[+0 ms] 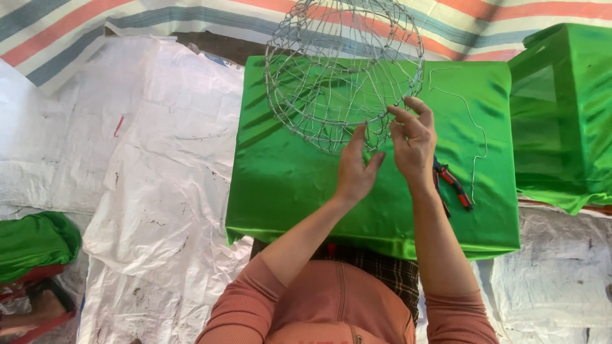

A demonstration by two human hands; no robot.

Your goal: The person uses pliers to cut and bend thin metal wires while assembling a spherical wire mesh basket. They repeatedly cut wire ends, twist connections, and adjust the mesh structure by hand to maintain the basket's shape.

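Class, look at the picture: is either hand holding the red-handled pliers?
No. The pliers lie on the green cloth while both hands touch the wire frame.

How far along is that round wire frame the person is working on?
The wire frame already has a rounded cage shape, with many rings and ribs joined. Right now both hands work at its near rim: the left hand and the right hand pinch the wire there. A loose bent wire and red-handled pliers lie unused on the green cloth, so some wiring probably remains; how much cannot be told.
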